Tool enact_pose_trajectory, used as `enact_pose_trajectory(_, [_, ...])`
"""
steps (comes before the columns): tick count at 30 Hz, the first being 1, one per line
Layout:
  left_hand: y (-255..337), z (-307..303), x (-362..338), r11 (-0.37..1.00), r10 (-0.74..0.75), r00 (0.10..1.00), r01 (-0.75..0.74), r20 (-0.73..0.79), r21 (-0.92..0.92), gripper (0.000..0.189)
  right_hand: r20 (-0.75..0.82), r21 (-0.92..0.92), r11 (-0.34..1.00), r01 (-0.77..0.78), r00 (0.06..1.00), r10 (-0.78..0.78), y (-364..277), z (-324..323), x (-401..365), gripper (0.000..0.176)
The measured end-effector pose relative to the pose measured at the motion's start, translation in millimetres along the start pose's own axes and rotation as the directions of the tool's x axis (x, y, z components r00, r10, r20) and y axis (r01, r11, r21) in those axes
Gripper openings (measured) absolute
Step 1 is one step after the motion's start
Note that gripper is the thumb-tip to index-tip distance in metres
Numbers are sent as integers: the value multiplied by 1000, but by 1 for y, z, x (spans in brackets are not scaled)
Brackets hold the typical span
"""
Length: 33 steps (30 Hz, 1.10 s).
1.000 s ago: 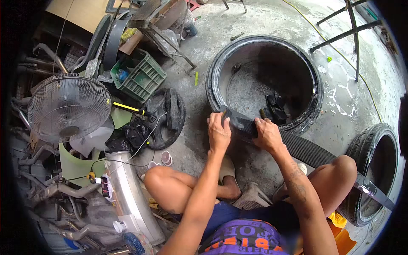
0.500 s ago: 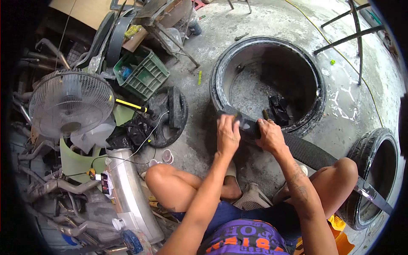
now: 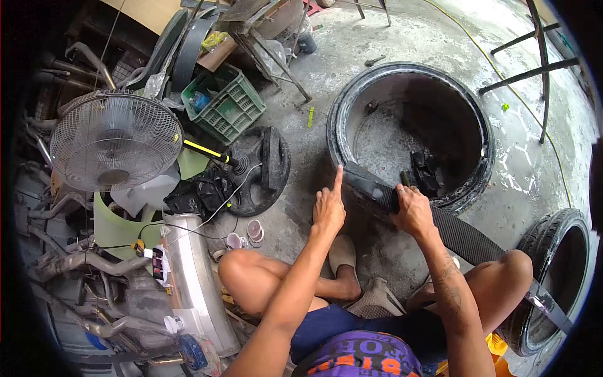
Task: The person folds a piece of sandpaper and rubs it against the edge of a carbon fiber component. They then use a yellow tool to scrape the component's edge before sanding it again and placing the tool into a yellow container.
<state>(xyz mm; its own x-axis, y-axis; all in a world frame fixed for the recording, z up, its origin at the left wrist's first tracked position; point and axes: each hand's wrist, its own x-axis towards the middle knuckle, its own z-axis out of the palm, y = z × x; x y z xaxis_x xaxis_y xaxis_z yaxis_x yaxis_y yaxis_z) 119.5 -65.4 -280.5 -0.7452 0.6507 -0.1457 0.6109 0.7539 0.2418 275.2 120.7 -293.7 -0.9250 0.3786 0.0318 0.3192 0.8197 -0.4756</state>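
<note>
Head view: your right hand (image 3: 412, 212) is clenched round the black strip (image 3: 461, 234) near its raised end, which lies across the rim of the big tyre (image 3: 342, 135), while the rest runs back past your right knee. Your left hand (image 3: 329, 210) grasps nothing; its index finger is stretched out with the tip at the strip's end, the other fingers curled. By my judgement, grip firmly with the right so the strip can't slide on the tyre, and probe lightly with the fingertip, since that edge may be sharp.
</note>
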Motion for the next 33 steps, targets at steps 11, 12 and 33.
enact_pose_trajectory(11, [13,-7,-19,995,60,998,-57,27,-80,104,-14,-6,1000,-10,1000,10,1,4,2,67])
enact_pose_trajectory(12, [7,-10,-13,993,12,1000,-14,-17,-115,104,-36,-5,1000,4,999,-4,-1,1,1,60])
enact_pose_trajectory(33, [9,-10,-1,998,54,998,-55,41,21,103,6,4,1000,-11,1000,11,-1,-1,1,67])
